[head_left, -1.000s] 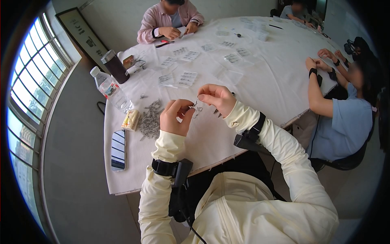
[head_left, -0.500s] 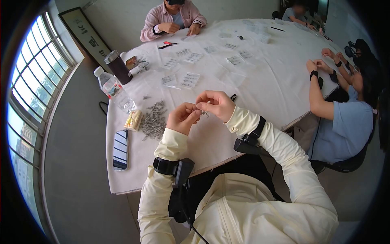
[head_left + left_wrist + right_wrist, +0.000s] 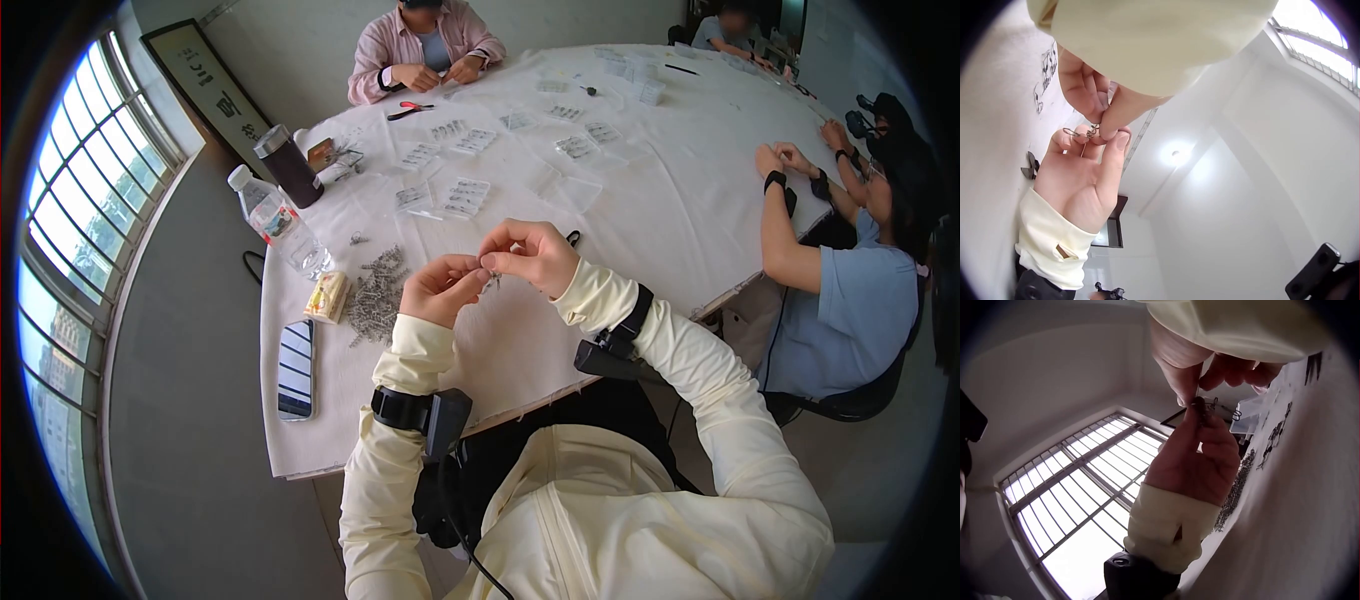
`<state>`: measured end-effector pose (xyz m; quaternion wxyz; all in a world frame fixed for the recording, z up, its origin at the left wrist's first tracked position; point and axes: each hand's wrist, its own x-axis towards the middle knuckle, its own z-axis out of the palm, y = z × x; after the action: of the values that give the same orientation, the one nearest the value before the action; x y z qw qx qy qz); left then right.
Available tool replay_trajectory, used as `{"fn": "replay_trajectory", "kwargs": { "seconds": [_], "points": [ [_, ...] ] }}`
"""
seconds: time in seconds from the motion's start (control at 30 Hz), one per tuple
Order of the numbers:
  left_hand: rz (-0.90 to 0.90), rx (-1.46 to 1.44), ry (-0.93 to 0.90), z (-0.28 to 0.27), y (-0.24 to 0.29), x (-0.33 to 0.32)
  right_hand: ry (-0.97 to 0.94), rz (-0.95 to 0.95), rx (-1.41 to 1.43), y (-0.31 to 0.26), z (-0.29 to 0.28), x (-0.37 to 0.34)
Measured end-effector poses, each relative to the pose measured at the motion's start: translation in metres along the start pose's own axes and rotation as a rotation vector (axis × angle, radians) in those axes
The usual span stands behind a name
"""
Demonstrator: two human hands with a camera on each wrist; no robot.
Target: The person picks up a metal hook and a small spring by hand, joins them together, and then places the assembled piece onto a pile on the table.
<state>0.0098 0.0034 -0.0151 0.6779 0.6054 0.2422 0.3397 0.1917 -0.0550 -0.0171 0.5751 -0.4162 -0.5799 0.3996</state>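
Above the white cloth, the left hand (image 3: 437, 291) and the right hand (image 3: 532, 259) meet at their fingertips. Between them is a small bent metal wire piece (image 3: 492, 282), pinched by both hands. In the left wrist view, wire loops (image 3: 1091, 131) stick out beside the touching thumbs and fingers. The right wrist view shows a looped end of the wire (image 3: 1235, 415) past the left hand (image 3: 1196, 456). A heap of small metal wire pieces (image 3: 376, 296) lies to the left of the left hand.
Left of the heap are a tissue pack (image 3: 327, 297), a phone (image 3: 296, 369), a plastic bottle (image 3: 284, 228) and a dark flask (image 3: 290, 168). Beyond the hands lie clear bags of pieces (image 3: 466, 196) and red-handled pliers (image 3: 410, 110). Other people sit around the table.
One second ago the hands were apart; they came together at the fingertips over the wire piece. Since half a second ago they have shifted only slightly. The person opposite has brought both hands closer together.
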Motion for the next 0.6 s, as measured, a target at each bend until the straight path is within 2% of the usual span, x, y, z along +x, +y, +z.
{"fn": "replay_trajectory", "kwargs": {
  "seconds": [0.27, 0.37, 0.43, 0.6],
  "points": [
    [-0.01, -0.059, 0.015, 0.0, 0.001, -0.002, -0.053, 0.017, 0.035, -0.006, 0.002, -0.001],
    [-0.007, -0.069, 0.042, 0.0, 0.003, -0.002, 0.058, 0.018, -0.047, -0.016, 0.002, -0.002],
    [-0.012, -0.067, 0.058, -0.001, 0.003, -0.002, 0.075, -0.129, -0.334, -0.016, 0.0, -0.001],
    [0.085, 0.165, 0.152, 0.004, 0.002, -0.002, 0.132, -0.305, -0.52, -0.021, 0.007, -0.002]
  ]
}}
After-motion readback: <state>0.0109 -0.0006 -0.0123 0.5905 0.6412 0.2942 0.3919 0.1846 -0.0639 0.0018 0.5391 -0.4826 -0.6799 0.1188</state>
